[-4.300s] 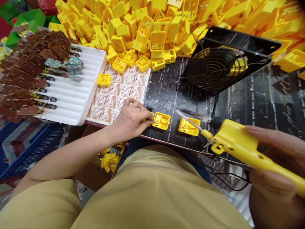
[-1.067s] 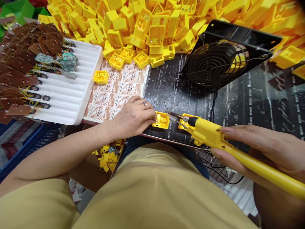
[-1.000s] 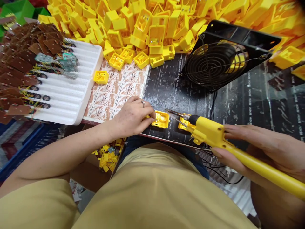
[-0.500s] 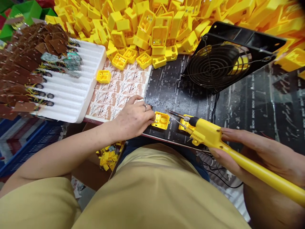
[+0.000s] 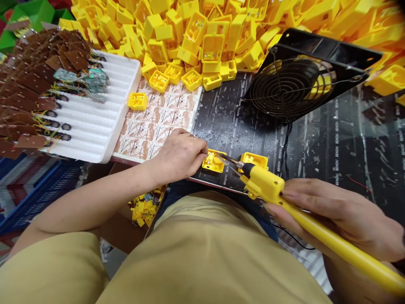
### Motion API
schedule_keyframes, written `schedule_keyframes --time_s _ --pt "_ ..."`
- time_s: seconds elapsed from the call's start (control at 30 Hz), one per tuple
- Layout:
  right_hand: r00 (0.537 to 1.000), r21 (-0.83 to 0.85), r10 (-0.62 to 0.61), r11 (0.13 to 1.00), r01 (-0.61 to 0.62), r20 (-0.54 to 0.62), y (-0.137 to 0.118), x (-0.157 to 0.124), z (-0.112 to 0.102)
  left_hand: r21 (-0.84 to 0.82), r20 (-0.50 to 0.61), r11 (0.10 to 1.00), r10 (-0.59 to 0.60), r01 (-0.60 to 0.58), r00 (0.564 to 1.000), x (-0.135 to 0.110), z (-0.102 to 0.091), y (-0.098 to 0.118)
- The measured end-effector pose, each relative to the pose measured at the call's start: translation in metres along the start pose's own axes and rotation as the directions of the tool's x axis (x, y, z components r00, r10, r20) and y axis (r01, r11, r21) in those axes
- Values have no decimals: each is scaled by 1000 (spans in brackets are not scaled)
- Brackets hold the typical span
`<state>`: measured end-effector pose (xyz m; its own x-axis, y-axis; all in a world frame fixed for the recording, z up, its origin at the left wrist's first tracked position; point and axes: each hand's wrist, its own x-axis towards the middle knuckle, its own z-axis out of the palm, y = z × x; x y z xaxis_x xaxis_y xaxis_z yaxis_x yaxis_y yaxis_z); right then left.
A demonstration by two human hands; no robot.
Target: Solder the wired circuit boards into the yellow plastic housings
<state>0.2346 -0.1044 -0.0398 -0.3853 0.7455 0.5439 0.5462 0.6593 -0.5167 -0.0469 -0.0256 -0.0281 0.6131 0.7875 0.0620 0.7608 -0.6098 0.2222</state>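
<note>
My left hand [image 5: 183, 153] is closed, its thumb and fingertips at the left side of a small open yellow plastic case [image 5: 214, 161] near the bench's front edge. The fingers hide that side of the case. In my right hand [image 5: 341, 215] is a yellow soldering iron [image 5: 264, 179] with a dark collar and a thin guide tube beside its tip. The tip points left, over the inside of the case; whether it touches cannot be told. A second open yellow case [image 5: 255, 161] lies just behind the iron's front end.
Many yellow cases [image 5: 164, 31] are heaped along the back. A black fan [image 5: 291, 84] leans at the back right, its cable running forward. On the left, a white foam tray [image 5: 110, 105] carries brown circuit boards [image 5: 28, 84]. A blue basket [image 5: 38, 190] stands below.
The soldering iron has moved left and slightly down, bringing its tip over the case. My left fingers have drawn together at the case's left side. More of the second case shows.
</note>
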Motion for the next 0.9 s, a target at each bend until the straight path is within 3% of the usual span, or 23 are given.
schedule_keyframes --time_s 0.1,0.23,0.43,0.5,0.63,0.77,0.9 --pt "996 -26 -70 997 71 64 -3 7 0 66 54 997 25 -28 998 5 -4 2" --pt "989 -30 -54 998 59 134 -7 16 -3 96 119 994 43 -55 992 7 -8 1" --pt "981 -60 -60 996 72 184 -6 20 -8 47 29 995 87 -88 996 4 -4 -3" --pt "981 -74 -59 994 74 187 -5 21 -9 56 37 995 83 -85 996 4 -3 -4" --pt "971 -13 -199 979 203 135 -9 27 -7 91 86 993 73 -81 994 6 -3 -4" --pt "979 -43 -141 988 149 148 -14 31 -8 109 113 990 77 -90 991 9 -6 -3" --pt "983 -57 -122 990 131 139 -4 24 -18 109 106 987 106 -118 989 9 -7 -4"
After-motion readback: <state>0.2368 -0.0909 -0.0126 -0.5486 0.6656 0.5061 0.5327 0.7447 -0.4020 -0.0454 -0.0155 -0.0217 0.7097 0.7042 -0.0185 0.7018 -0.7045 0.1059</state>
